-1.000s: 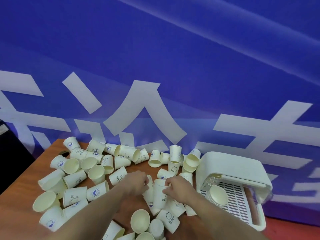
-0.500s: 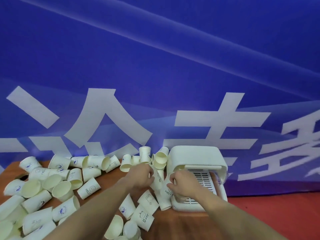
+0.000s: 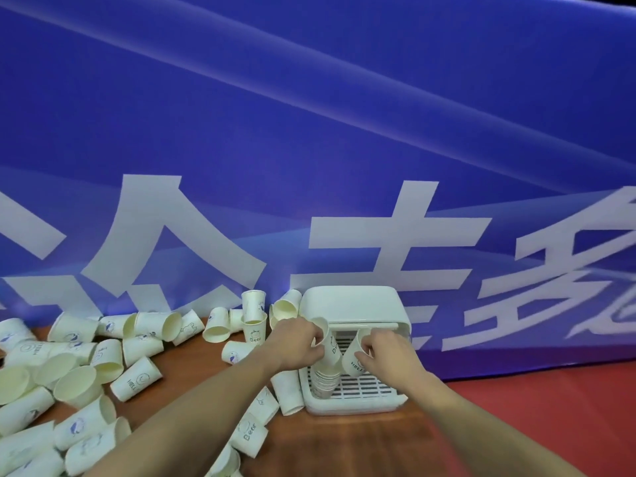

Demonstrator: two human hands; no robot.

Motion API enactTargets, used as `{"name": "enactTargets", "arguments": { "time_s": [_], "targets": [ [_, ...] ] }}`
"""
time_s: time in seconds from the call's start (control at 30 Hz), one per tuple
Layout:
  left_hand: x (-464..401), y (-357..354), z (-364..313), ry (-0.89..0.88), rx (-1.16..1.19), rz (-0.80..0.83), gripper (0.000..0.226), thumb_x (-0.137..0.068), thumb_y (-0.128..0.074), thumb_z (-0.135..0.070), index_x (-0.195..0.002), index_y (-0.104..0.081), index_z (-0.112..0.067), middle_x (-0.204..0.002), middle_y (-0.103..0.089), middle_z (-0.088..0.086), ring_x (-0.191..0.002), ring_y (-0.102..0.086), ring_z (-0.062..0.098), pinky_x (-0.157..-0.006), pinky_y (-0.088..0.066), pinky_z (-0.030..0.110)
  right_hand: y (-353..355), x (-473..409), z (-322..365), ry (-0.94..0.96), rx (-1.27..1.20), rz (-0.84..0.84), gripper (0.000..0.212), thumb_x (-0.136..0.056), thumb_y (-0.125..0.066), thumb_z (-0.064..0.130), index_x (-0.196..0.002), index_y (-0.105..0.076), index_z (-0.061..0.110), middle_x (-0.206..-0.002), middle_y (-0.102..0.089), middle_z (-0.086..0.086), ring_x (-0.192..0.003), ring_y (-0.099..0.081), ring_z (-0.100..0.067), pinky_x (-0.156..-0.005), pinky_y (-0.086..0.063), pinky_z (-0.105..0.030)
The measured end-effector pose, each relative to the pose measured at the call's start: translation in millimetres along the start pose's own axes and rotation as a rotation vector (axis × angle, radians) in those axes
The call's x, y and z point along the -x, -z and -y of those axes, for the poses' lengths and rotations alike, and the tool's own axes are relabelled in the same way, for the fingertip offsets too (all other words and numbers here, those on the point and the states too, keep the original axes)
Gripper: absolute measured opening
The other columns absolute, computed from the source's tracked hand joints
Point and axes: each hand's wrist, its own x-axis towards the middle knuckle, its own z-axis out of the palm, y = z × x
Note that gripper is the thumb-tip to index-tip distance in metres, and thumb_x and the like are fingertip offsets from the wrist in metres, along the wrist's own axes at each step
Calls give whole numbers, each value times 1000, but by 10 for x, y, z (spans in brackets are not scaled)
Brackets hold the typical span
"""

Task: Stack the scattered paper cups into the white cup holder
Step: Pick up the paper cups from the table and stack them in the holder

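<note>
Many paper cups litter a brown table before a blue banner.

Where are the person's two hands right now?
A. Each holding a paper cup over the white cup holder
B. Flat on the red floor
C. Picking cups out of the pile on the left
A: the left hand and the right hand each grip a paper cup above the white cup holder, over the stack of cups inside it.

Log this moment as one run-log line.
left hand: grips cup over nested stack | right hand: grips second cup | holder: stack in left side | table: many loose cups
</note>
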Motion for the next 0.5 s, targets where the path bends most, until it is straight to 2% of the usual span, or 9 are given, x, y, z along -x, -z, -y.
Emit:
{"name": "enactTargets", "arguments": {
  "time_s": [0.1, 0.23, 0.33, 0.5],
  "targets": [
    [-51, -93, -107, -38, -98, 48, 24, -86, -50, -33, -80, -63, -13, -78, -64, 7, -73, -57, 25, -60, -36, 30, -52, 68, -142, -17, -23, 4, 42, -89, -56, 41, -59, -35, 21, -75, -51, 5, -68, -50, -18, -65, -32, -29],
    [-138, -226, -216, -74, -210, 135, 23, -86, -51, -30, -85, -67, -15, -86, -68, 6, -76, -58, 26, -67, -45, 33, -68, 157, -297, -43, -65, 9, 43, -90, -58, 41, -59, -35, 22, -63, -44, 7, -62, -46, -17, -57, -37, -31],
    [-189, -319, -285, -84, -281, 183, 22, -89, -53, -29, -86, -69, -14, -91, -69, 8, -78, -59, 29, -71, -48, 34, -77, 208, -369, -42, -70, 12, 42, -92, -56, 41, -60, -35, 23, -68, -42, 7, -61, -43, -17, -58, -38, -32],
    [-267, -457, -324, -57, -284, 244, 32, -92, -55, -40, -109, -71, -18, -107, -70, 5, -99, -65, 27, -81, -50, 35, -142, 226, -439, -35, -91, 37, 43, -92, -55, 42, -60, -35, 22, -67, -41, 6, -63, -46, -19, -58, -36, -31]
  ]
}}
